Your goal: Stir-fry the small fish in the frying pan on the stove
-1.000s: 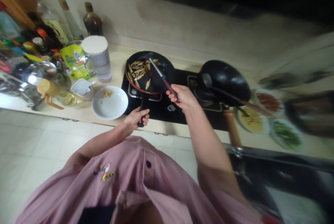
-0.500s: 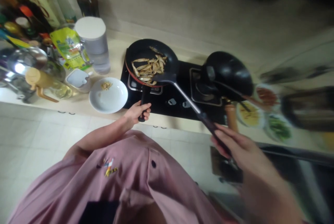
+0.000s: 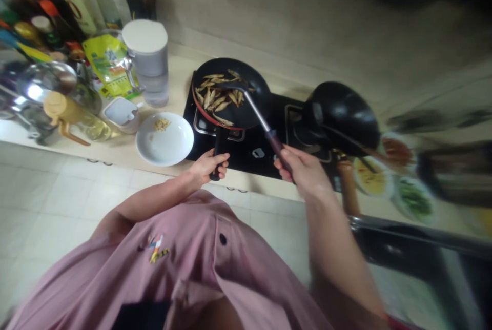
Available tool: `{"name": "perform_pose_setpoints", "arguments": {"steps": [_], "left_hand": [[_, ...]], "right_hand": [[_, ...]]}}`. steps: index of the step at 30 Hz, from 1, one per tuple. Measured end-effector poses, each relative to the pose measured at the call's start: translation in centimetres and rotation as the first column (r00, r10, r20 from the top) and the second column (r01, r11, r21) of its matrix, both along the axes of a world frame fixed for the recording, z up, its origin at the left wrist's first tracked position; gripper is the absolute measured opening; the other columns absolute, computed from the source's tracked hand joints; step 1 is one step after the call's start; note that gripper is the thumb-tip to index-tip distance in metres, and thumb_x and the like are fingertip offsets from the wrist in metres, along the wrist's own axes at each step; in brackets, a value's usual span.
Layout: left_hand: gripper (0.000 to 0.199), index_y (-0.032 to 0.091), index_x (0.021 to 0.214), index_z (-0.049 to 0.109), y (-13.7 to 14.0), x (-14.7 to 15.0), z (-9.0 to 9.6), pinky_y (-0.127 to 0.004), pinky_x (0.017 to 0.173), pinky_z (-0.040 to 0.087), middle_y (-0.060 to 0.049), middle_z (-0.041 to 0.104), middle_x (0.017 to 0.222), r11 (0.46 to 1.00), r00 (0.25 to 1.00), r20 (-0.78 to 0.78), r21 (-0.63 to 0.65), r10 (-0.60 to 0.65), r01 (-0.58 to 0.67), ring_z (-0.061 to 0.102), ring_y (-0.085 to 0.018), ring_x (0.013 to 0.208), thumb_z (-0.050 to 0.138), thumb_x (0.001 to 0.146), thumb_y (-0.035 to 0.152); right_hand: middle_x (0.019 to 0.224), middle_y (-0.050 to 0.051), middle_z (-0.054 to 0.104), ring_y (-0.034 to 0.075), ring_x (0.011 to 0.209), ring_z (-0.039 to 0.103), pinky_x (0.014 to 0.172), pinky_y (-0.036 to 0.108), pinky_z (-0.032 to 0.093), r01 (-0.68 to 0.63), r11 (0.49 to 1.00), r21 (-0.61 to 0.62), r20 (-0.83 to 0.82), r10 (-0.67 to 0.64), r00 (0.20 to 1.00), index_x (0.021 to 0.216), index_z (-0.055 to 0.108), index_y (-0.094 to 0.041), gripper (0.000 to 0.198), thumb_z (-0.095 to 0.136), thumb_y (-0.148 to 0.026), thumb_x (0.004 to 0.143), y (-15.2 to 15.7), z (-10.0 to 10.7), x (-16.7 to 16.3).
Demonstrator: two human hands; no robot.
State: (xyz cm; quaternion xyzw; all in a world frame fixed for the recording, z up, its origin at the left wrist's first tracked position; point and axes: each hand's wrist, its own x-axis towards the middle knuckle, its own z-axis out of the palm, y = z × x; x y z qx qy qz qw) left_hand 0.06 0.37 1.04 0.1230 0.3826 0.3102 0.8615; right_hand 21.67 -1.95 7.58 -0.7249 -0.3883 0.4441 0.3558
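My left hand is wrapped round the black handle of a frying pan, dark inside with a red outer edge, which sits on the left burner. Several small browned fish lie spread over the pan's left side. My right hand grips the dark handle of a spatula with a metal shaft. The spatula's black blade reaches in over the fish and covers some of them; whether it touches the pan's bottom I cannot tell.
Left of the stove are a white plate with chopped bits, a water pitcher, an oil jug and a yellow-green pouch. On the right burner a black wok sits tilted. Beyond it stand small plates of food, including chopped greens.
My right hand has moved left and forward, carrying the spatula blade from the pan's near side to its middle. The fish are spread differently. My left hand keeps its hold.
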Motion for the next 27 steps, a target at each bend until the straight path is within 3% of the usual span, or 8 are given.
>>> {"name": "perform_pose_setpoints", "arguments": {"steps": [3,5,8,11,14,17,22,27], "left_hand": [[0.024,0.019,0.080,0.038,0.0,0.0,-0.1,-0.015,0.039,0.024,0.004,0.046,0.058,1.000,1.000,-0.002,0.007,-0.006,0.006,0.037,-0.003,0.039,0.062,0.080,0.016],[0.026,0.019,0.080,0.038,0.0,0.0,-0.1,-0.015,0.039,0.024,0.004,0.045,0.058,1.000,1.000,-0.006,0.008,-0.007,0.007,0.037,-0.003,0.039,0.064,0.079,0.017],[0.027,0.019,0.080,0.039,0.0,0.0,0.0,-0.015,0.039,0.025,0.005,0.045,0.058,1.000,1.000,-0.004,0.002,-0.014,0.014,0.037,-0.003,0.040,0.066,0.078,0.018],[0.028,0.019,0.080,0.039,-0.1,0.0,0.1,-0.016,0.039,0.026,0.005,0.044,0.058,1.000,1.000,0.006,0.013,-0.015,0.015,0.037,-0.003,0.040,0.067,0.077,0.018],[0.031,0.020,0.079,0.037,-0.2,-0.1,0.3,-0.016,0.040,0.027,0.005,0.045,0.058,1.000,1.000,0.001,0.018,-0.005,0.005,0.037,-0.003,0.040,0.068,0.076,0.019],[0.030,0.020,0.079,0.037,-0.1,-0.1,0.4,-0.016,0.040,0.027,0.005,0.045,0.058,1.000,1.000,-0.003,0.013,-0.012,0.012,0.037,-0.004,0.040,0.066,0.077,0.018],[0.027,0.020,0.081,0.037,0.0,0.0,0.0,-0.016,0.040,0.027,0.005,0.045,0.058,1.000,1.000,-0.004,0.018,-0.011,0.011,0.038,-0.004,0.040,0.063,0.080,0.017],[0.028,0.020,0.081,0.037,0.0,-0.1,-0.3,-0.016,0.040,0.027,0.005,0.045,0.059,1.000,1.000,0.008,0.015,-0.025,0.025,0.037,-0.004,0.039,0.065,0.079,0.018]], "right_hand": [[0.058,-0.003,0.053,0.005,0.041,0.039,0.034,0.017,0.028,-0.011,1.000,0.013,-0.053,0.012,0.999,0.120,0.058,-0.014,0.055,0.065,-0.046,0.075,2.1,-1.1,-1.3],[0.059,-0.003,0.053,0.005,0.041,0.039,0.034,0.017,0.028,-0.030,0.999,-0.028,-0.035,0.029,0.999,0.122,0.058,-0.014,0.057,0.064,-0.047,0.076,1.7,-1.3,-1.3],[0.061,-0.002,0.055,0.005,0.041,0.039,0.035,0.016,0.029,-0.032,0.996,-0.080,0.048,0.036,0.998,0.121,0.061,-0.015,0.058,0.064,-0.050,0.076,-1.5,-0.7,0.0],[0.063,-0.001,0.057,0.005,0.042,0.041,0.035,0.017,0.031,0.059,0.992,-0.110,0.137,-0.043,0.990,0.126,0.060,-0.018,0.066,0.066,-0.056,0.073,-5.8,0.6,2.2],[0.064,-0.001,0.058,0.005,0.042,0.043,0.035,0.017,0.031,0.082,0.983,-0.166,0.147,-0.057,0.988,0.128,0.059,-0.019,0.072,0.068,-0.060,0.069,-7.8,1.2,3.1],[0.063,-0.001,0.058,0.005,0.042,0.042,0.036,0.017,0.031,0.047,0.987,-0.152,0.098,-0.032,0.995,0.129,0.058,-0.017,0.073,0.068,-0.057,0.070,-6.2,0.4,2.0],[0.059,-0.003,0.054,0.005,0.041,0.040,0.035,0.017,0.029,0.033,0.999,-0.007,0.024,-0.032,0.999,0.130,0.057,-0.012,0.072,0.065,-0.054,0.072,-1.0,-1.9,-1.2],[0.062,-0.001,0.057,0.005,0.042,0.041,0.036,0.017,0.031,-0.037,0.998,-0.050,0.080,0.041,0.996,0.129,0.059,-0.015,0.069,0.064,-0.055,0.073,-1.9,-2.1,-0.5]]}}
